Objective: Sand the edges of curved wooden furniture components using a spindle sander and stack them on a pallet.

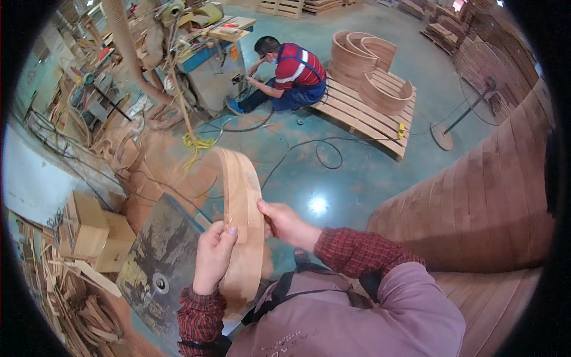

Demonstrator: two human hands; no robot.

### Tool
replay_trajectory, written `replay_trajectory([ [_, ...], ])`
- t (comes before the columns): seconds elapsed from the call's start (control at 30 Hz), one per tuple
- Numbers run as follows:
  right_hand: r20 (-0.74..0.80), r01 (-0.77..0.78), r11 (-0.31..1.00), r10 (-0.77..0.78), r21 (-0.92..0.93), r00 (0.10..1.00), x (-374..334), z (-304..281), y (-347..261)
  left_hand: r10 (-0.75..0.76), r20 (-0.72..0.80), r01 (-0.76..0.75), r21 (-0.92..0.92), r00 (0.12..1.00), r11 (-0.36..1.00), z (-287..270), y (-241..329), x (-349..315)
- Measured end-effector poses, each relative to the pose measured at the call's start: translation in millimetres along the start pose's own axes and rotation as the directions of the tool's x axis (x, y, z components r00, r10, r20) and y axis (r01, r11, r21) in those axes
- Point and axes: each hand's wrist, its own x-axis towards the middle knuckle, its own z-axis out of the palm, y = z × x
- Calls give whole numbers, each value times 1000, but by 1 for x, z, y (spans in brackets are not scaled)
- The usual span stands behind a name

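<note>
A bent wooden hoop (242, 184) stands upright before me, its broad pale band turned toward me. On its left edge, my left hand (215, 253) is closed, with the thumb lying on the band's face. My right hand (286, 223) grips the opposite edge, thumb on top and the other fingers partly hidden behind the wood. A lighter overlapping strip runs along the band between both hands. The hoop's lower part reaches down close to my body, beside a dark, worn metal plate (156, 253) with a round hub.
A person (294, 74) sits at a machine (214, 74) ahead. Behind them, curved wooden hoops (386, 94) rest on a pallet (357, 122). Cables (297, 143) cross the floor. Tall stacked wooden bands (464, 202) rise at my right. Cardboard boxes (89, 232) and wood scraps (89, 315) lie left.
</note>
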Motion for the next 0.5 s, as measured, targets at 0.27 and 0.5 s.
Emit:
replay_trajectory([
  [0.27, -224, -206, 971, 230, 123, 947, -4, -69, 55, -364, 163, 377, -58, 917, 924, 2, -95, 40],
  [0.5, -395, -227, 922, 344, 314, 852, 6, -137, 77, -528, 448, 628, -104, 722, 771, -6, -129, 40],
])
